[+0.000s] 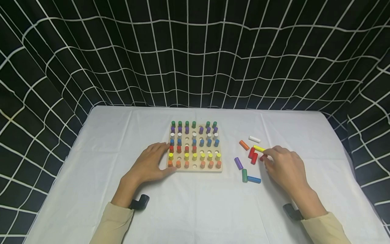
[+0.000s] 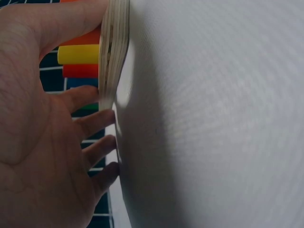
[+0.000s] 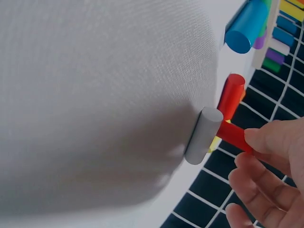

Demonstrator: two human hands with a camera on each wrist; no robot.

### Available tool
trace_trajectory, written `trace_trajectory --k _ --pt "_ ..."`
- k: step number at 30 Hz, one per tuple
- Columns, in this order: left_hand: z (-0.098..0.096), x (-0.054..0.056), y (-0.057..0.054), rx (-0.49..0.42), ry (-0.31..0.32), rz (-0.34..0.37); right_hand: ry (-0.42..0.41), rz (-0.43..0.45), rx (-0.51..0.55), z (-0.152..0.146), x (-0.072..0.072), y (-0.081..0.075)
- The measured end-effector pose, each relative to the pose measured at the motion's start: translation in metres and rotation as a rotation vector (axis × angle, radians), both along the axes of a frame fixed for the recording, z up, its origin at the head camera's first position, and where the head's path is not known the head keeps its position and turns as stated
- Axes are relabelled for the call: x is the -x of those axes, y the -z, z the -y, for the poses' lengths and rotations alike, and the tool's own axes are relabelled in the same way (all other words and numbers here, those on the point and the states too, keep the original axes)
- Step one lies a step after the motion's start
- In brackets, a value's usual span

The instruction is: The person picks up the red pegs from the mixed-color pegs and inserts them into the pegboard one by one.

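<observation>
A wooden pegboard [image 1: 195, 171] bears rows of coloured pegs, with several bare holes among them. My left hand [image 1: 150, 162] rests at its near left corner, thumb against the front edge and fingers, fairly straight, along the left side. In the left wrist view, thumb and index finger touch the board's layered edge [image 2: 113, 57]. Right of the board, my right hand [image 1: 286, 166] pinches a red peg [image 3: 234, 135] between thumb and fingers. Beside that peg lie a grey-looking peg [image 3: 203, 136] and another red peg [image 3: 232, 96].
Loose pegs lie scattered between board and right hand: white [image 1: 254, 139], orange [image 1: 244, 145], yellow [image 1: 259, 148], purple [image 1: 238, 163], green [image 1: 244, 175] and blue [image 1: 254, 179]. A white cloth [image 1: 195, 210] covers the table. Black netted curtain [image 1: 195, 61] hangs behind and at both sides.
</observation>
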State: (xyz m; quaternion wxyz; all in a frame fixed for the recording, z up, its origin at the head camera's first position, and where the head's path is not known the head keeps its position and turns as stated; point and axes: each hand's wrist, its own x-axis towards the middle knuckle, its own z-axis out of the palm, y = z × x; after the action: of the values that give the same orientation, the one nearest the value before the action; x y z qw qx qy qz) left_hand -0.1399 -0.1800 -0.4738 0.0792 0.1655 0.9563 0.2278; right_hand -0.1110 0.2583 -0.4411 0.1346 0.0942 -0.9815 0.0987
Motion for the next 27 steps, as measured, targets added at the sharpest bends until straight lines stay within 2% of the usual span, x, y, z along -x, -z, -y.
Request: trace_trajectory --k 9,16,27 --pt "-0.001 0.0 0.001 0.008 -0.007 0.001 -0.034 0.007 0.026 0.001 0.003 0.002" --pt "0.0 0.001 0.0 0.009 -0.011 0.006 -0.069 0.021 0.005 0.004 0.009 -0.003" --pt "0.0 0.002 0.001 0.012 -0.007 0.006 -0.14 -0.035 -0.013 0.01 0.011 -0.01"
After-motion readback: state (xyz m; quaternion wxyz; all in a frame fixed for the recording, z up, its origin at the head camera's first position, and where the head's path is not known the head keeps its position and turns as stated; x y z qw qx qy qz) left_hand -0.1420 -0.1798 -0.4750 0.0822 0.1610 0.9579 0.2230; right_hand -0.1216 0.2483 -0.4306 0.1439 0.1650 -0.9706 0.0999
